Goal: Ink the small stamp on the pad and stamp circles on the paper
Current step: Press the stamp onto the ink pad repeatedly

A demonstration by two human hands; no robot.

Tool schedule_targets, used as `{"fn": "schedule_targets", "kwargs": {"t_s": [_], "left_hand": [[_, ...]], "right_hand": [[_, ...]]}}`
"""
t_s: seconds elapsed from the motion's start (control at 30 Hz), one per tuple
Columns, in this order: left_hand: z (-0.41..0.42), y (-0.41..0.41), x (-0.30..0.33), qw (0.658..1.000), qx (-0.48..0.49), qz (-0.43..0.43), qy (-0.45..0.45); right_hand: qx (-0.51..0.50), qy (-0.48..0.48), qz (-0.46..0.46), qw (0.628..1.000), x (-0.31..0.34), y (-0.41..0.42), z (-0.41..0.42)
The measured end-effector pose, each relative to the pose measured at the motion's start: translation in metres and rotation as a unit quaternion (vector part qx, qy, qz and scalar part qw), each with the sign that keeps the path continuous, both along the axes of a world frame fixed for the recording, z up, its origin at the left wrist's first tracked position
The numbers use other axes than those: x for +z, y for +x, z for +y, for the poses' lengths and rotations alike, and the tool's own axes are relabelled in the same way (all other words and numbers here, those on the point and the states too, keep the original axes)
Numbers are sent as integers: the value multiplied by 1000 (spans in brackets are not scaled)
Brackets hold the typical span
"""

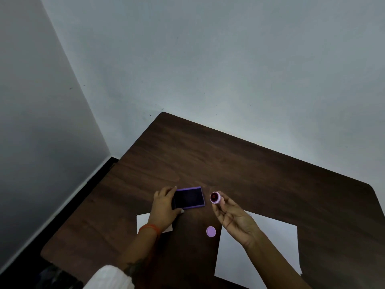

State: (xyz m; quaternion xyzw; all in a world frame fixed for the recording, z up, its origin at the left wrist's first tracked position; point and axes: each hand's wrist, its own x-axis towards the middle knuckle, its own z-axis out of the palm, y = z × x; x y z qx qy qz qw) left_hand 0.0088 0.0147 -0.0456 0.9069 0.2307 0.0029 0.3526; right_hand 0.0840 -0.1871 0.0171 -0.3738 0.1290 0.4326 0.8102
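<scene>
While left hand (164, 207) grips one ink pad (189, 198) at its left edge, one stamp (215, 197) is pinched right of pad by right hand (235, 220); one cap (211, 231) below pad; two paper sheets (270, 247), table (229, 155) bare beyond pad.

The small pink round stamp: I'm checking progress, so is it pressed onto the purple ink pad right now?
No. The small pink round stamp is held up in the right hand, beside the purple ink pad, not touching it.
</scene>
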Motion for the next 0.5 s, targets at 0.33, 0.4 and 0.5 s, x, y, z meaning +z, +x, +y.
{"fn": "schedule_targets", "kwargs": {"t_s": [0.33,0.4,0.5], "left_hand": [[-3,-1,-7,999,6,-34,-4],[-2,-2,-7,999,3,-40,-13],[-1,-3,-8,998,3,-50,-23]], "right_hand": [[134,-425,-566,694,-15,4,70],[210,-413,-635,618,-23,5,82],[346,-424,-705,452,-37,7,89]]}}
